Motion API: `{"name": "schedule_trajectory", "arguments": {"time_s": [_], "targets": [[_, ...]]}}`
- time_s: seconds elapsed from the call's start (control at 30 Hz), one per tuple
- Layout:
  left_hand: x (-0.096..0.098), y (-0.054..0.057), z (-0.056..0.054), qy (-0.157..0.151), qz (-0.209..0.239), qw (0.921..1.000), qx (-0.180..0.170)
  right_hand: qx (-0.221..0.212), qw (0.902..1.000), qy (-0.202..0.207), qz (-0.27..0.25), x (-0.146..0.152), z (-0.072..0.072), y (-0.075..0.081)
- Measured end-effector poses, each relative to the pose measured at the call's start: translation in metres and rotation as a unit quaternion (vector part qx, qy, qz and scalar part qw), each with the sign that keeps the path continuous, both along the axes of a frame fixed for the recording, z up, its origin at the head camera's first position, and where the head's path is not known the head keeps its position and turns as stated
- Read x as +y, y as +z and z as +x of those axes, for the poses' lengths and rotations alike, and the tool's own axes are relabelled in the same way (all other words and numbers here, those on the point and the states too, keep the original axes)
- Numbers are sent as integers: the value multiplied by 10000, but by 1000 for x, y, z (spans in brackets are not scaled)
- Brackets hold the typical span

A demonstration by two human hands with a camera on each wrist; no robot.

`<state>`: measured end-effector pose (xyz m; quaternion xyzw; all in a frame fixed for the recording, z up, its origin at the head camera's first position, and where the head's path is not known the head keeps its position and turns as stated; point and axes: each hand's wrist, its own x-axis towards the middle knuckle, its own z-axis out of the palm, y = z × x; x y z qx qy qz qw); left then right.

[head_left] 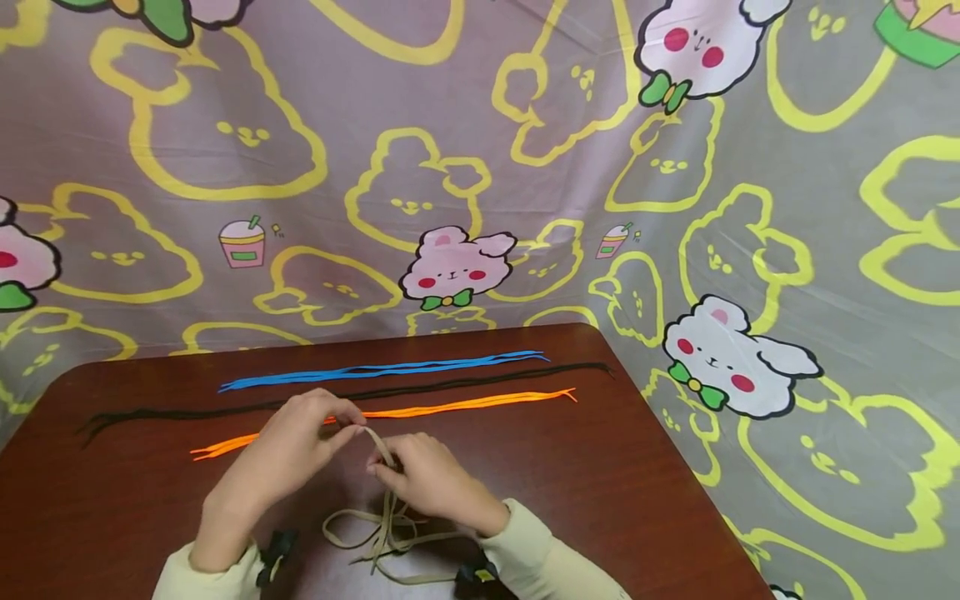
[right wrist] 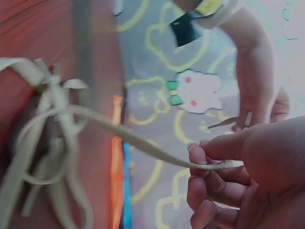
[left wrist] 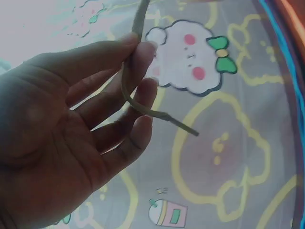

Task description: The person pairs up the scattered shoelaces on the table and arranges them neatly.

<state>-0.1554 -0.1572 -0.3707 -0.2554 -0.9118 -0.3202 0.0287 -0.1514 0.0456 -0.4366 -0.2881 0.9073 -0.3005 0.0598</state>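
A beige flat shoelace [head_left: 386, 525] hangs in loops from my hands, its lower part loosely tangled over the table. My left hand [head_left: 296, 446] pinches it near one end between thumb and forefinger; in the left wrist view the tipped end of the shoelace [left wrist: 183, 126] sticks out past the fingers. Close by, my right hand [head_left: 431, 475] pinches the same lace a little further along. Seen from the right wrist, the lace [right wrist: 138, 140] runs from those fingertips [right wrist: 198, 155] back to the tangle. A short stretch of lace spans the two hands.
Behind the hands lie a blue shoelace [head_left: 382, 369], a black shoelace [head_left: 442, 385] and an orange shoelace [head_left: 465, 406], stretched roughly side by side across the brown table [head_left: 600, 500]. A patterned cloth [head_left: 525, 192] rises behind the table and along its right side.
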Motion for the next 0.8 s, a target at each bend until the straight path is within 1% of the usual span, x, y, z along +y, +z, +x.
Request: {"name": "schedule_trajectory", "arguments": {"time_s": [0.13, 0.2, 0.3, 0.37, 0.43, 0.53, 0.63, 0.8], "targets": [[-5, 6, 1, 148, 250, 9982, 518, -48, 9993, -8, -361, 6, 3, 21], [-6, 8, 2, 210, 385, 9966, 703, 40, 9991, -88, -403, 9, 5, 32], [-9, 10, 3, 367, 582, 9927, 993, 98, 9983, -275, -502, 14, 7, 48], [-10, 11, 3, 453, 734, 9892, 1187, 132, 9971, -353, -656, 19, 7, 57], [-11, 11, 3, 550, 829, 9854, 1379, 149, 9956, -391, -833, 25, 7, 62], [-13, 10, 4, 648, 956, 9803, 1605, 262, 9942, -413, -961, 34, 8, 69], [-16, 10, 5, 729, 1058, 9743, 1850, 395, 9932, -433, -1007, 43, 10, 75], [-17, 11, 6, 747, 1300, 9628, 2249, 462, 9930, -416, -1000, 54, 15, 84]]}}
